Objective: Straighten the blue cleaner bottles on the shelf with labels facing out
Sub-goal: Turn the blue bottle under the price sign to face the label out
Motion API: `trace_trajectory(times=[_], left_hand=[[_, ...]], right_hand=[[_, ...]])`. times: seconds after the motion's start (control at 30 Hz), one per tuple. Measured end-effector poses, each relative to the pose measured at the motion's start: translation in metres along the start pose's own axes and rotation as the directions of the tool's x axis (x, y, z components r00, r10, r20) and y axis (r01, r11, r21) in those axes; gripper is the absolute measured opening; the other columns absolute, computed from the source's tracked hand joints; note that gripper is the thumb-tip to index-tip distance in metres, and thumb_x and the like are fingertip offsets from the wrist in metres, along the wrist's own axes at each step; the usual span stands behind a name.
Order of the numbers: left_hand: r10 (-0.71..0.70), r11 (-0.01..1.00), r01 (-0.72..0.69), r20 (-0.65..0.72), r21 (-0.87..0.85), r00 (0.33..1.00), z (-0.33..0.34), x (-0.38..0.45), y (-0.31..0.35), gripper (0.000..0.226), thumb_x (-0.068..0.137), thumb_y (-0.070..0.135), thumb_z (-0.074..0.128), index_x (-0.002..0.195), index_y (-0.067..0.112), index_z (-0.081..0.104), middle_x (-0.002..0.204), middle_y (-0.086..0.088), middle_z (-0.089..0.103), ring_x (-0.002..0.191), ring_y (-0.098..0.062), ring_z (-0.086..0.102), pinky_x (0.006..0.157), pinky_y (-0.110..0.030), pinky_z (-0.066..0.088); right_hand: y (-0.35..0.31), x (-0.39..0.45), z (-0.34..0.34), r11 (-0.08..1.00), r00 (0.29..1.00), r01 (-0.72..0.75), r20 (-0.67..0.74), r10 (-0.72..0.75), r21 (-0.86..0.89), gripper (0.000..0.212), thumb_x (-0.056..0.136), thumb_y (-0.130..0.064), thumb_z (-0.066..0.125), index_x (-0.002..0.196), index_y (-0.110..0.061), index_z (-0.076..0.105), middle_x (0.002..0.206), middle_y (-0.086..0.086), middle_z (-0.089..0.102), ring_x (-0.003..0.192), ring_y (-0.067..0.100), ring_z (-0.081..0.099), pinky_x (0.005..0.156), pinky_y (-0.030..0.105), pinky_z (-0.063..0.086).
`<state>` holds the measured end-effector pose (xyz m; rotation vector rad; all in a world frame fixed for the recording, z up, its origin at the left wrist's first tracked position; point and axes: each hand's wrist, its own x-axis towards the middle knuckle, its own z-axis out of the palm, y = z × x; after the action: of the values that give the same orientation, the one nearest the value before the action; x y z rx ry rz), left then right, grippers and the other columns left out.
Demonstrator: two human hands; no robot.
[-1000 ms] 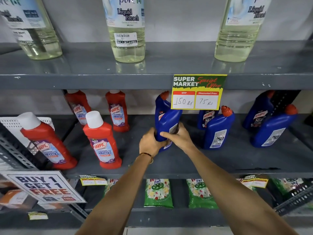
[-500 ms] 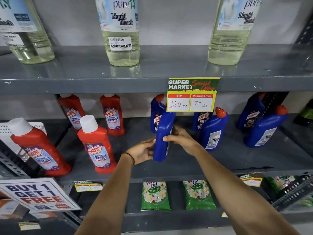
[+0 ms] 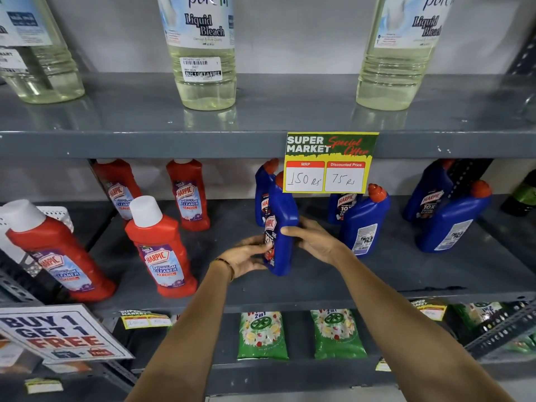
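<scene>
Both hands grasp 1 blue cleaner bottle (image 3: 282,227) standing on the middle shelf (image 3: 319,274). The left hand (image 3: 246,255) cups its lower left side, fingers curled toward the label; the right hand (image 3: 311,237) wraps its right side, fingertips (image 3: 287,230) pressed on the blue front edge. The held bottle is roughly upright, its red cap partly behind the yellow price card (image 3: 329,162), its front label turned toward the left hand and seen only edge-on. Directly behind the hands stands a second blue bottle (image 3: 263,195), label partly hidden. Just right of the right hand, a blue bottle showing its back label (image 3: 364,224) leans leftward, with another blue bottle (image 3: 343,206) behind it, its front label facing out. Farther right, well apart from the hands, stands a back-label bottle (image 3: 452,221) in front of a front-label bottle (image 3: 426,195). Left of the left hand are 4 red bathroom cleaner bottles (image 3: 161,250), 2 near the shelf front and 2 at the back. Above the hands, the upper shelf (image 3: 145,143) carries 3 clear bleach bottles (image 3: 203,53). Below the forearms, green pouches (image 3: 262,335) lie on the lower shelf, beside a "BUY 1 GET 1 FREE" sign (image 3: 61,333) to the left.
</scene>
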<state>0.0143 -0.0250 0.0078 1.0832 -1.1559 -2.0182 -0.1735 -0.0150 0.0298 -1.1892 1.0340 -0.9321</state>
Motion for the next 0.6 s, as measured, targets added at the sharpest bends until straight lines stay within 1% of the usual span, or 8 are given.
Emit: trace_trajectory(times=[0.07, 0.13, 0.27, 0.3, 0.37, 0.43, 0.53, 0.6], left_hand=[[0.006, 1.0, -0.004, -0.073, 0.029, 0.997, -0.001, 0.002, -0.001, 0.05, 0.083, 0.006, 0.059, 0.13, 0.007, 0.04, 0.124, -0.012, 0.056, 0.109, -0.031, 0.056, 0.094, -0.045, 0.047], [0.012, 0.997, -0.002, -0.126, 0.075, 0.992, -0.001, 0.005, -0.002, 0.055, 0.08, 0.007, 0.063, 0.129, 0.008, 0.039, 0.131, -0.013, 0.052, 0.116, -0.032, 0.054, 0.095, -0.046, 0.047], [0.074, 0.99, -0.039, -0.261, 0.137, 0.962, -0.003, 0.015, -0.008, 0.052, 0.075, 0.008, 0.07, 0.118, 0.01, 0.041, 0.13, -0.014, 0.052, 0.115, -0.031, 0.054, 0.096, -0.049, 0.047], [0.094, 0.985, -0.047, -0.288, 0.166, 0.953, -0.004, 0.017, -0.009, 0.054, 0.074, 0.009, 0.071, 0.119, 0.01, 0.041, 0.129, -0.013, 0.053, 0.115, -0.03, 0.054, 0.097, -0.05, 0.047], [0.129, 0.965, -0.046, -0.319, 0.257, 0.939, -0.005, 0.022, -0.01, 0.06, 0.072, 0.011, 0.073, 0.122, 0.009, 0.041, 0.127, -0.01, 0.054, 0.114, -0.027, 0.054, 0.096, -0.046, 0.047], [0.165, 0.942, -0.046, -0.339, 0.331, 0.926, -0.004, 0.026, -0.011, 0.057, 0.071, 0.007, 0.074, 0.12, 0.005, 0.045, 0.125, -0.013, 0.057, 0.11, -0.027, 0.056, 0.094, -0.042, 0.048], [0.228, 0.919, -0.071, -0.374, 0.389, 0.899, -0.002, 0.03, -0.017, 0.054, 0.068, 0.004, 0.075, 0.116, 0.0, 0.05, 0.12, -0.021, 0.06, 0.109, -0.033, 0.058, 0.095, -0.046, 0.048], [0.26, 0.911, -0.087, -0.396, 0.404, 0.881, -0.001, 0.032, -0.022, 0.056, 0.067, 0.004, 0.076, 0.117, 0.001, 0.05, 0.12, -0.021, 0.06, 0.108, -0.033, 0.058, 0.095, -0.045, 0.048]], right_hand=[[-0.001, 0.001, -0.001, 0.999, 0.999, 0.023, -0.036, -0.024, -0.029, 0.036, 0.075, -0.019, 0.073, 0.108, -0.03, 0.062, 0.111, -0.005, 0.068, 0.105, 0.011, 0.064, 0.079, 0.024, 0.055], [-0.001, 0.004, -0.002, 0.997, 0.995, 0.049, -0.08, -0.053, -0.057, 0.039, 0.075, -0.013, 0.072, 0.109, -0.029, 0.061, 0.112, -0.003, 0.067, 0.107, 0.014, 0.062, 0.084, 0.027, 0.054], [-0.002, 0.009, -0.002, 0.995, 0.992, 0.061, -0.109, -0.07, -0.085, 0.051, 0.075, -0.004, 0.071, 0.12, -0.021, 0.053, 0.115, 0.007, 0.066, 0.11, 0.021, 0.061, 0.089, 0.032, 0.053], [-0.002, 0.011, -0.003, 0.994, 0.992, 0.054, -0.107, -0.065, -0.097, 0.053, 0.075, -0.003, 0.071, 0.122, -0.019, 0.052, 0.117, 0.008, 0.065, 0.111, 0.022, 0.061, 0.092, 0.035, 0.052], [-0.001, 0.013, -0.004, 0.991, 0.993, 0.042, -0.106, -0.056, -0.127, 0.055, 0.077, 0.001, 0.068, 0.125, -0.016, 0.05, 0.123, 0.012, 0.062, 0.114, 0.023, 0.058, 0.097, 0.039, 0.049], [0.0, 0.015, -0.005, 0.985, 0.994, 0.039, -0.097, -0.056, -0.166, 0.057, 0.078, 0.005, 0.066, 0.128, -0.014, 0.048, 0.126, 0.012, 0.06, 0.115, 0.022, 0.057, 0.096, 0.036, 0.048], [0.003, 0.017, -0.005, 0.98, 0.996, 0.031, -0.078, -0.047, -0.199, 0.058, 0.079, 0.007, 0.063, 0.13, -0.014, 0.047, 0.126, 0.01, 0.058, 0.113, 0.019, 0.056, 0.09, 0.029, 0.05], [0.005, 0.018, -0.005, 0.983, 0.996, 0.021, -0.085, -0.037, -0.183, 0.058, 0.08, 0.007, 0.062, 0.131, -0.014, 0.046, 0.126, 0.009, 0.057, 0.113, 0.019, 0.055, 0.087, 0.026, 0.05]])
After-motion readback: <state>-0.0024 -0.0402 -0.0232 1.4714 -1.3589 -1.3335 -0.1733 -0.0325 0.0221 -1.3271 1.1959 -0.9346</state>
